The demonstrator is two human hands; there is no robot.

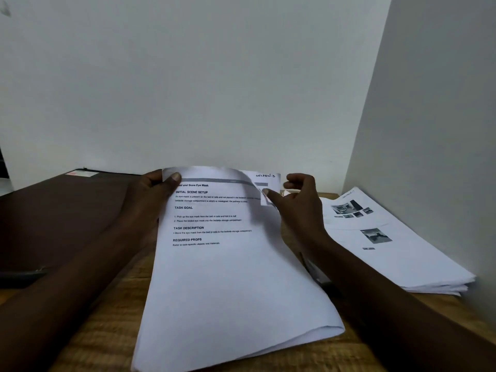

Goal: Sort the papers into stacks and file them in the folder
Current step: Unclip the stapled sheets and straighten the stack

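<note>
A thick stack of white printed papers [228, 277] lies in the middle of the wooden table, its top sheet headed "Fold and Store Eye Mask" and hand-marked "Section-3". My left hand [150, 200] grips the stack's top left corner, thumb on the top sheet, which curls up there. My right hand [298, 200] pinches the upper right edge of the top sheets between thumb and forefinger. A second stack of papers [389, 242] with small photos lies to the right. A dark brown folder [61, 210] lies shut on the left.
The wooden table [107, 331] runs to a white wall behind. A white partition [434, 130] stands close on the right, right beside the second stack. A small label [80, 173] sits on the folder's far edge.
</note>
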